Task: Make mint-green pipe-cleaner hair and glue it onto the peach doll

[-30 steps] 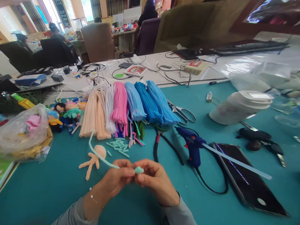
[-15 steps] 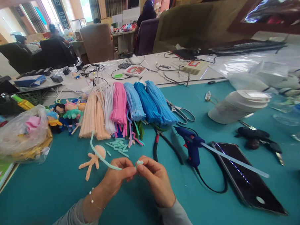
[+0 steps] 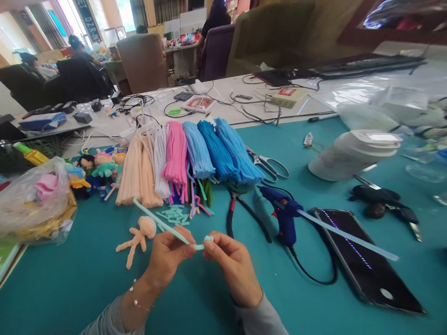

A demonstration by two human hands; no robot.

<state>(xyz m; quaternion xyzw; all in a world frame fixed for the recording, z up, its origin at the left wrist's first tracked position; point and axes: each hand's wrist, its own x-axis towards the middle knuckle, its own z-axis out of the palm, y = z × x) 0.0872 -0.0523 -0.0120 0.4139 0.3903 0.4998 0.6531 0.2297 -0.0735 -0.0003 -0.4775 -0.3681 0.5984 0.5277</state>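
Just beyond the right hand (image 3: 234, 267) lie pliers (image 3: 230, 216).

I've got a black phone (image 3: 367, 262) lying on the right side of the teal mat (image 3: 306, 314), with what looks like a bunch of keys (image 3: 378, 195) just past it and a white lidded cup (image 3: 348, 158) near those. Over left there's a clear plastic bag (image 3: 24, 201) with something pink (image 3: 47, 185) inside. Further back I can see a white desk (image 3: 222, 114) with messy black cables (image 3: 137, 101), then a beige chair (image 3: 142, 60), a purple chair (image 3: 215, 53) and someone in black (image 3: 215, 21).
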